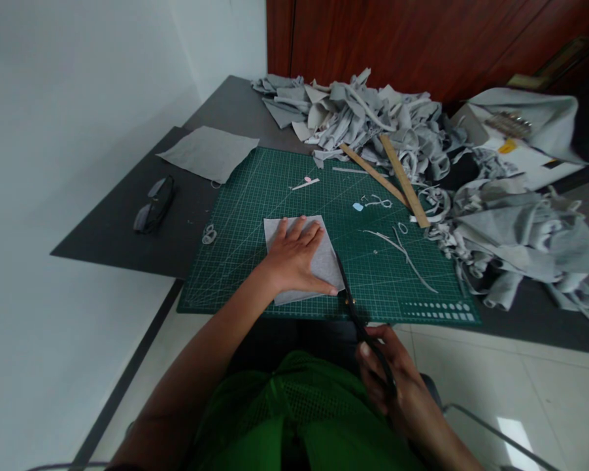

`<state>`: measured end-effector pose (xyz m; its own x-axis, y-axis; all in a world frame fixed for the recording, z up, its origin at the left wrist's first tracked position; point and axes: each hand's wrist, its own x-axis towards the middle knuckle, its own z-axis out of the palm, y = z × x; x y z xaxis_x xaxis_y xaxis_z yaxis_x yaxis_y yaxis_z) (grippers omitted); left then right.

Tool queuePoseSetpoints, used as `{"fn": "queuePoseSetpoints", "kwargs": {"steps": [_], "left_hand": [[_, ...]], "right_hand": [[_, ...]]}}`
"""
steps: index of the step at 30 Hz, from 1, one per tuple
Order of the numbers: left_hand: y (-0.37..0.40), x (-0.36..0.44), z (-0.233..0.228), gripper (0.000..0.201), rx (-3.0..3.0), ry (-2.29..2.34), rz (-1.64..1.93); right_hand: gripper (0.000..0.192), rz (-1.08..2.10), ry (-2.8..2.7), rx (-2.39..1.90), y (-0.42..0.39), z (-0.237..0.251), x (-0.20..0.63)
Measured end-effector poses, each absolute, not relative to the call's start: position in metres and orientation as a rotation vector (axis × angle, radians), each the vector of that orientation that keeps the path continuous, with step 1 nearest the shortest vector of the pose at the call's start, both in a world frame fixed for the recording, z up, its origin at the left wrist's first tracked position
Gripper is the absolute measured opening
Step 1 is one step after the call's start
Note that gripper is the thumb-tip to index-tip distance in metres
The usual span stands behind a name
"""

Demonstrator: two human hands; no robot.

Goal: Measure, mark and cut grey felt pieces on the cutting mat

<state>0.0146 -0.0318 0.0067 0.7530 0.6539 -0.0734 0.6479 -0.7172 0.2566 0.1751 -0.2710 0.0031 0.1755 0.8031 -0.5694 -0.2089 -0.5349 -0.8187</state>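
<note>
My left hand lies flat, fingers spread, on a small grey felt square that sits on the green cutting mat. My right hand grips the black scissors by their handles near the mat's front edge. The blades point up along the right edge of the felt square, close to my left thumb.
A large heap of grey fabric scraps covers the back and right of the table. Two wooden rulers lie at the mat's far right. A bigger felt sheet and dark glasses rest left of the mat. Thin felt trimmings litter the mat.
</note>
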Motion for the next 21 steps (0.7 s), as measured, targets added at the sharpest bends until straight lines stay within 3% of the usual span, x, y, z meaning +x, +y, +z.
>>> {"fn": "queuePoseSetpoints", "kwargs": {"steps": [21], "left_hand": [[-0.0321, 0.0147, 0.0073, 0.131, 2.690, 1.027, 0.021]], "right_hand": [[0.053, 1.470, -0.642, -1.548, -0.2688, 0.0074, 0.1749]]}}
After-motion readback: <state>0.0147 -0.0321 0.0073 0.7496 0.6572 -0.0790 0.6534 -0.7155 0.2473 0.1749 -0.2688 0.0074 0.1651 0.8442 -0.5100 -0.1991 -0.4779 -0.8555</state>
